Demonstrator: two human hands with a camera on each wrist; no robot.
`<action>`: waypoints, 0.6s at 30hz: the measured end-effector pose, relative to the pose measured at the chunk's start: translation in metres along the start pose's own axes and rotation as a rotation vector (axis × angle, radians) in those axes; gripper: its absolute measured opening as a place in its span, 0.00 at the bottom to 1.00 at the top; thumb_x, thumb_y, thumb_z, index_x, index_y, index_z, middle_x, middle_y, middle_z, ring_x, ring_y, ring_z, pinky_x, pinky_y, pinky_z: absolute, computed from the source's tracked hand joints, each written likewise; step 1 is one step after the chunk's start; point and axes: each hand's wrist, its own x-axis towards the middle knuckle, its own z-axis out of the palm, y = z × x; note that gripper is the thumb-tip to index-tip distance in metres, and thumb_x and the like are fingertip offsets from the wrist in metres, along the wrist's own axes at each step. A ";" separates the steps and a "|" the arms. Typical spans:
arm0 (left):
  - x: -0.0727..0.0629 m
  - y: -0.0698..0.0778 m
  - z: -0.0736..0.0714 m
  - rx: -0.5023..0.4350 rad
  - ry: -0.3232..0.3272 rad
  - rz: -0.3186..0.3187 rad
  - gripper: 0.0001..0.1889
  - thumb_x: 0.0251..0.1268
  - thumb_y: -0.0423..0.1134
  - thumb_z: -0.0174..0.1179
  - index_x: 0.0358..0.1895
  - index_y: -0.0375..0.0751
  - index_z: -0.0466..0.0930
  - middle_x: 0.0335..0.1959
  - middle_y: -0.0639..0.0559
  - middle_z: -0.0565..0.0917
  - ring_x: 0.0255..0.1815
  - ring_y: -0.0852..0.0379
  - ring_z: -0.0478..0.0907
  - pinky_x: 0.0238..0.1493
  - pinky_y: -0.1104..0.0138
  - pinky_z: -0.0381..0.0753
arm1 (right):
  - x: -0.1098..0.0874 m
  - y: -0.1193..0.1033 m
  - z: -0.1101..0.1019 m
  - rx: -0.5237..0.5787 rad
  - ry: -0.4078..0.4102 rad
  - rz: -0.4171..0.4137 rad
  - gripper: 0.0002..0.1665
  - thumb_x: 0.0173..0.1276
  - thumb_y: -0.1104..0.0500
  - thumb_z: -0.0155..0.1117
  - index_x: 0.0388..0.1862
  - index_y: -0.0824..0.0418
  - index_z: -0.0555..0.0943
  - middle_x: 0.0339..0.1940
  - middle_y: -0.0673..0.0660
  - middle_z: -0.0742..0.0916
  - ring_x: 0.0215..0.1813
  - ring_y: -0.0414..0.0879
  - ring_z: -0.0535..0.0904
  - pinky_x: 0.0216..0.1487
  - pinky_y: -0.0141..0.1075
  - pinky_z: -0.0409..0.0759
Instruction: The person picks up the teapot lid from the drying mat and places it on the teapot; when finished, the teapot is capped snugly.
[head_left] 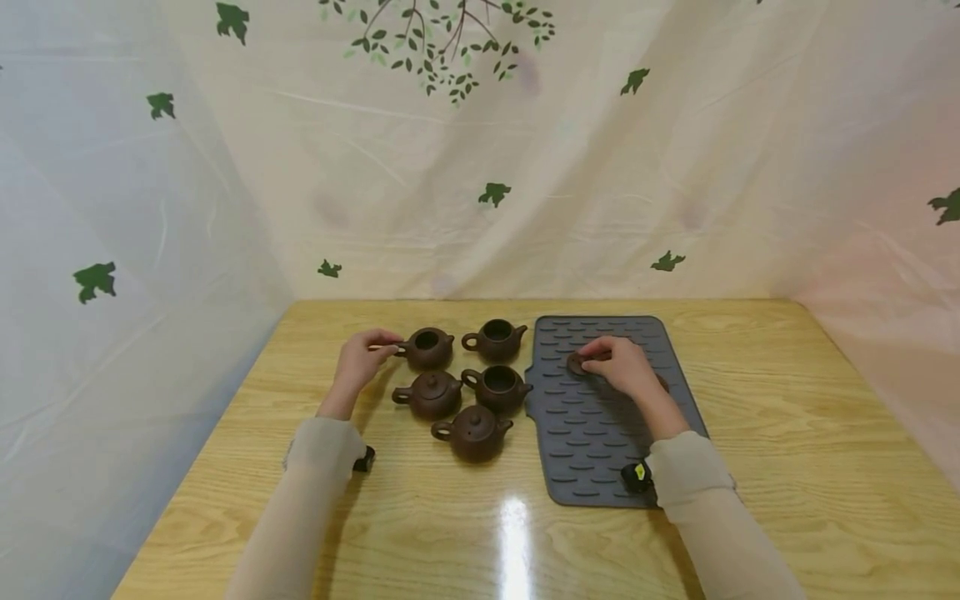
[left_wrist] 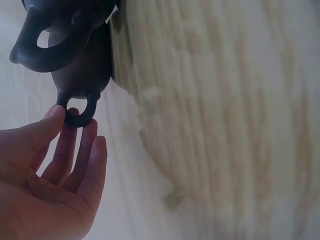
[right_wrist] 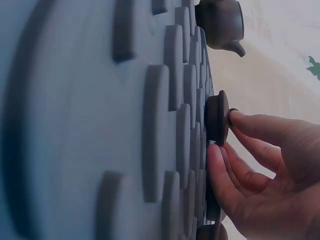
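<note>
My left hand (head_left: 363,357) pinches the handle of a lidless brown teapot (head_left: 429,357) at the back left of the group; the left wrist view shows the thumb and fingers at that handle (left_wrist: 80,120). A second teapot (left_wrist: 60,56) overlaps it there. Over the grey mat (head_left: 566,454), my right hand (head_left: 621,364) holds a round brown teapot lid (right_wrist: 217,118) by its knob, with the lid's underside close against the mat. Thumb and fingertips surround the knob. Part of the mat lies hidden behind this hand.
Two more lidless teapots (head_left: 498,343) stand to the right of the held one. In front are two lidded teapots, one at middle left (head_left: 433,402) and one nearest me (head_left: 477,442). Another lid (head_left: 662,382) shows past my right wrist. The wooden table (head_left: 420,533) meets a printed curtain behind.
</note>
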 end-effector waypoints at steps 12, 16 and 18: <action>-0.003 0.003 0.001 -0.016 -0.007 -0.006 0.11 0.72 0.34 0.59 0.52 0.37 0.85 0.56 0.37 0.84 0.58 0.39 0.82 0.48 0.61 0.84 | 0.000 -0.010 0.000 -0.023 0.024 -0.006 0.14 0.73 0.58 0.63 0.53 0.62 0.84 0.56 0.66 0.85 0.56 0.61 0.81 0.50 0.50 0.81; -0.004 0.005 0.001 -0.024 -0.014 -0.016 0.11 0.72 0.34 0.59 0.53 0.37 0.85 0.56 0.37 0.84 0.59 0.39 0.81 0.51 0.58 0.85 | 0.002 -0.016 0.000 -0.018 0.016 -0.013 0.14 0.73 0.57 0.62 0.53 0.61 0.83 0.57 0.66 0.85 0.56 0.61 0.81 0.48 0.49 0.81; -0.004 0.006 0.002 -0.029 -0.019 -0.024 0.11 0.73 0.34 0.58 0.53 0.37 0.85 0.56 0.37 0.84 0.59 0.40 0.81 0.52 0.56 0.85 | 0.003 -0.019 -0.001 -0.011 0.010 -0.012 0.14 0.73 0.57 0.62 0.53 0.61 0.83 0.58 0.66 0.84 0.57 0.61 0.81 0.48 0.50 0.81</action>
